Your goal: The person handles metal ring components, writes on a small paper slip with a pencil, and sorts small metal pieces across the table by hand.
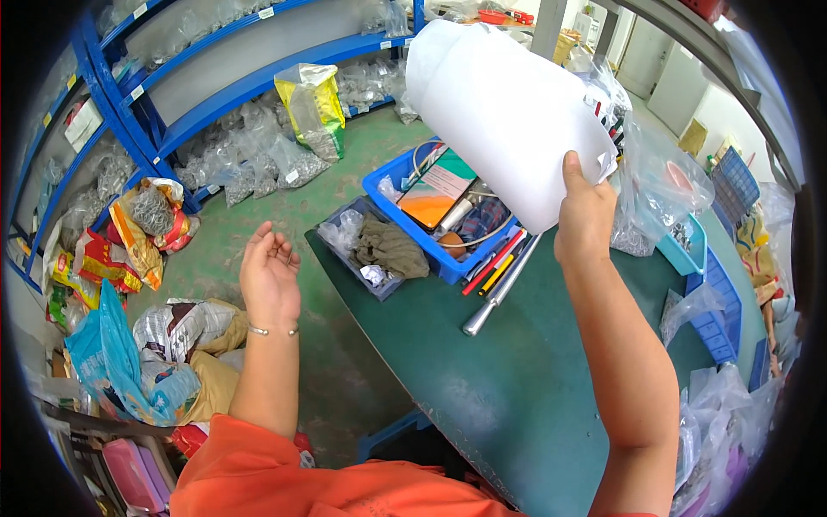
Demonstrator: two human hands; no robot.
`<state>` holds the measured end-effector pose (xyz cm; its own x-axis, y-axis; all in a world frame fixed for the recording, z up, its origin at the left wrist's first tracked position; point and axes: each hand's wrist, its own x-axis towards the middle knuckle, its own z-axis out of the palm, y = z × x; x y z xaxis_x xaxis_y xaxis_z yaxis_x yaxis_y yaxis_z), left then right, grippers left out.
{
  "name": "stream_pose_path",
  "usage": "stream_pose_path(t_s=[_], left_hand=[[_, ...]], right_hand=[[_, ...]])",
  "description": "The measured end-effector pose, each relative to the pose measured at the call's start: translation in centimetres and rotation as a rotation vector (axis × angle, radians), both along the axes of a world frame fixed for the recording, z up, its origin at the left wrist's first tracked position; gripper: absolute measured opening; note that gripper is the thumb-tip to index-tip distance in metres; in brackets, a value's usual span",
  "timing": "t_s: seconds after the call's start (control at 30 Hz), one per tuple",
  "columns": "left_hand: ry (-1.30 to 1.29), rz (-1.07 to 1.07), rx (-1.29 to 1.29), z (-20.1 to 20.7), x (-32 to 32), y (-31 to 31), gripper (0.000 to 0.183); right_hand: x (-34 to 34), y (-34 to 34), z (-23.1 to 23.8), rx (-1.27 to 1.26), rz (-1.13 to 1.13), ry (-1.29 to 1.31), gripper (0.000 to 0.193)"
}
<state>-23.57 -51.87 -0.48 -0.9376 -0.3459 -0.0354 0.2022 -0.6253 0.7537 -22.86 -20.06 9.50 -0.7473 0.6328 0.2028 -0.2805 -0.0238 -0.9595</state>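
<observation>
My right hand (584, 220) pinches the lower edge of a curled white paper sheet (504, 112) above the green bench (517, 379); my left hand (269, 274) hangs open, well apart from it.

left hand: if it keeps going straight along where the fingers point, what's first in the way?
Probably nothing close. The left hand is open and empty, fingers aimed up-frame over the green floor. The first things on that line look like the clear bags heaped under the blue shelving, though depth is unclear.
</observation>
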Motion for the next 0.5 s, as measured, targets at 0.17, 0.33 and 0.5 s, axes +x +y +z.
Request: stream_pose_path(t_s=[0.17,0.33,0.5], left_hand=[[0.162,-0.221,-0.224,0.6,2.8,4.4,0.013],[0.407,-0.872,-0.508,4.8,10.0,8.7,0.010],[0.411,-0.903,0.010,9.9,14.4,12.5,0.023]], right_hand=[[-0.3,-0.1,-1.1,0.001,-0.014,-0.021,0.036],[0.3,-0.5,-1.6,0.007,0.012,0.010,0.033],[-0.5,-0.5,-5.5,0.528,-0.127,-0.131,0.033]])
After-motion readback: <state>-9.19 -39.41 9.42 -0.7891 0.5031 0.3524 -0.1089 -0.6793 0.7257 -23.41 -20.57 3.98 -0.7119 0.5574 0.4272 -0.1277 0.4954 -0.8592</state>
